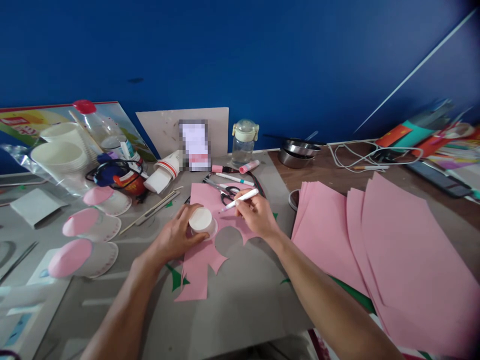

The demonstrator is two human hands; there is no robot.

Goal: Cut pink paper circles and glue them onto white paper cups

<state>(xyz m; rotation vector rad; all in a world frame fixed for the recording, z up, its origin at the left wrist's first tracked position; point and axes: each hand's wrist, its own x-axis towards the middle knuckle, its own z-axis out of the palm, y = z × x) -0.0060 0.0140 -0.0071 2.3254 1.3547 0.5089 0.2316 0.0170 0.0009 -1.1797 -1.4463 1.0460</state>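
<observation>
My left hand [176,235] is wrapped round a small white paper cup [201,220], which stands on a cut-up sheet of pink paper [195,280]. Between the fingers of my right hand [257,212] is a white marker pen [243,196], slanting with its tip down at the pink paper, just right of the cup. A round notch and jagged cuts mark the paper's edge. Scissors [229,194] with black handles lie just beyond the pen. Three white cups with pink cone tops [77,222] rest on the left.
Large pink sheets [408,250] are stacked at the right. A phone [195,145] leans on a board [161,125] at the back, near a water bottle [243,142] and metal bowls [298,152]. Stacked paper cups [58,155] stand back left; green scraps [176,277] lie around.
</observation>
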